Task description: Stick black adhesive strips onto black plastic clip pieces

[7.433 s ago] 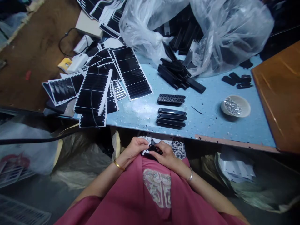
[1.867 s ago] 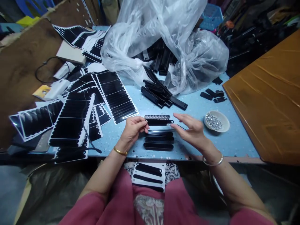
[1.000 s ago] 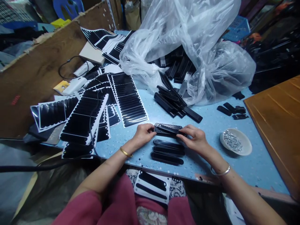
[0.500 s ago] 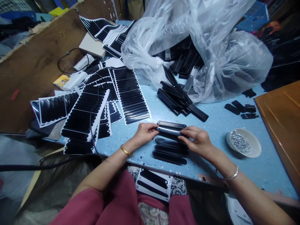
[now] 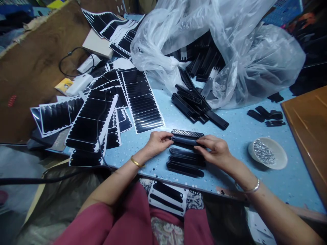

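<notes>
A long black strip [image 5: 184, 141] lies crosswise on the blue table, pinched at its left end by my left hand [image 5: 158, 143] and at its right end by my right hand [image 5: 213, 148]. Just beyond it is a black piece with a patterned top [image 5: 187, 133]. Nearer to me, several smooth black pieces [image 5: 185, 169] lie in a row. On my lap rests a white sheet [image 5: 167, 199] with black strips on it.
Sheets of black stickers [image 5: 141, 102] cover the left of the table. A plastic bag [image 5: 242, 64] and a pile of black parts [image 5: 198, 102] stand behind. At right are a bowl of metal bits [image 5: 279, 154] and an orange-brown board [image 5: 308, 136].
The view has shifted slightly. Both hands keep their grip on the strip, which has tilted a little, so its bright shine has dulled.
</notes>
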Motion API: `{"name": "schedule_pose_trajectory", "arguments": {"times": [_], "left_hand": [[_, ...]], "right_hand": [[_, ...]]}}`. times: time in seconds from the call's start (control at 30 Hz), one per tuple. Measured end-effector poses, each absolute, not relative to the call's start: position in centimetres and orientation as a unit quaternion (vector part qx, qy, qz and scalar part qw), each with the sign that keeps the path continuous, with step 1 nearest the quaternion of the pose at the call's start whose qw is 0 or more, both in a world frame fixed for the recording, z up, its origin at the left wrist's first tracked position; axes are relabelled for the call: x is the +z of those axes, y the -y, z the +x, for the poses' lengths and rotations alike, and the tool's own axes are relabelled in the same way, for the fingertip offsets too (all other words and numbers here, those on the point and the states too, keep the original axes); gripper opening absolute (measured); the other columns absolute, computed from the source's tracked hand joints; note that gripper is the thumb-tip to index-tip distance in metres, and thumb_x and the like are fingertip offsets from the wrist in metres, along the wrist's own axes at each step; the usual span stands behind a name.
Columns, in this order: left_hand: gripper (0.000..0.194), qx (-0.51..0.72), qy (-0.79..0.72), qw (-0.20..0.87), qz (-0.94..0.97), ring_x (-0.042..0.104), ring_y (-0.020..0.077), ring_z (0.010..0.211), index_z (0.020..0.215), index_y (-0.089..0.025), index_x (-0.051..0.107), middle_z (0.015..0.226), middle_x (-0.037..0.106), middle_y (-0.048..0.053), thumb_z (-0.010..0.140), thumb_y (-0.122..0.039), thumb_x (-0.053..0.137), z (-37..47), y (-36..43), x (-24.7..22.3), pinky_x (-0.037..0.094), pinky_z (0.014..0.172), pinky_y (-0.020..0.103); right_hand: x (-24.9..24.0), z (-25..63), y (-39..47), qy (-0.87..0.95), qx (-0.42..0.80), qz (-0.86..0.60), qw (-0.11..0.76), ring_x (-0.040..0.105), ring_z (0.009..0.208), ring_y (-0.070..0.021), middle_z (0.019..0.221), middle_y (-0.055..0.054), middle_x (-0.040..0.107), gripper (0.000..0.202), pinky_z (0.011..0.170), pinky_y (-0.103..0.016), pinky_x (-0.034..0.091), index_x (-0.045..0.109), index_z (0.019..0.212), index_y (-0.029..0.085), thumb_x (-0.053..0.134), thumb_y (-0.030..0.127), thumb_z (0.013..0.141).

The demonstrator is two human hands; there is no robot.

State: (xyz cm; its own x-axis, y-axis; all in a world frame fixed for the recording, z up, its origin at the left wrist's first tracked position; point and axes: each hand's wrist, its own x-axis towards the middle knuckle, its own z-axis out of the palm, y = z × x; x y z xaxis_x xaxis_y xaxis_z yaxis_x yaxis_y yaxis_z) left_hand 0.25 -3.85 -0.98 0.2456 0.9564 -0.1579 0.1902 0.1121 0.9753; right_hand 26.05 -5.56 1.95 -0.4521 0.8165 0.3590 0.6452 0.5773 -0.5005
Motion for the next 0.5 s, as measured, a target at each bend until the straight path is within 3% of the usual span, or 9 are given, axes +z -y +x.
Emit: {"name": "schedule_pose_trajectory", "arguments": {"times": [0.5], "left_hand": [[0.024,0.345,-0.510,0.546,0.568,0.059,0.0097,0.053,0.092,-0.012,0.076,0.062,0.068,0.000,0.068,-0.016,0.070,0.33,3.80,-0.50,0.046,0.053,0.019]], "right_hand": [[1.78,25.95,5.45,0.842,0.151,-0.443,0.269,0.065,0.068,-0.0200,0.077,-0.009,0.070,0.016,0.062,-0.033,0.053,0.071,0.079,0.018,0.059,0.025,0.087]]}}
